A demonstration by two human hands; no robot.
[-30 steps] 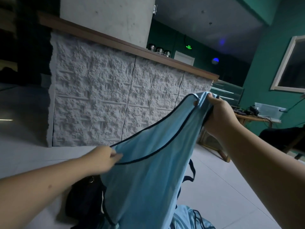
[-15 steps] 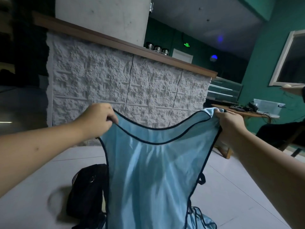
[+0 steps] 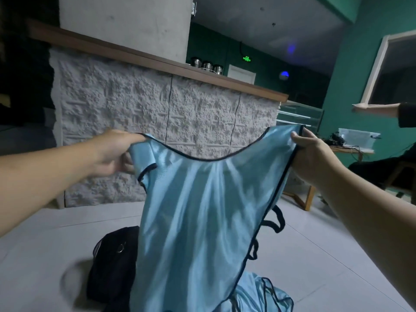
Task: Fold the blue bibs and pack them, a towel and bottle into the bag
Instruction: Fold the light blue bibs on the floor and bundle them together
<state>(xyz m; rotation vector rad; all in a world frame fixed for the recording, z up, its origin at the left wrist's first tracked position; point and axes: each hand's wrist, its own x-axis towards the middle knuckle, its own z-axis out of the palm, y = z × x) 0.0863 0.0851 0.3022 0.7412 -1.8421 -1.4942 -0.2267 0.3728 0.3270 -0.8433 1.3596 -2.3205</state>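
We hold a light-blue bib (image 3: 202,210) with dark trim up in front of the white stone-textured counter (image 3: 157,122), our left hand (image 3: 114,152) pinching its left shoulder strap with curled fingers (image 3: 129,162) and our right hand (image 3: 313,156) gripping the right strap, the neckline stretched in a curve between them. The bib hangs down over the pale tiled floor (image 3: 315,255), and behind its lower left edge stands the black bag (image 3: 112,262), touching or nearly touching the fabric. At the foot of the hanging bib, to its right, another blue bib (image 3: 265,296) lies crumpled on the floor.
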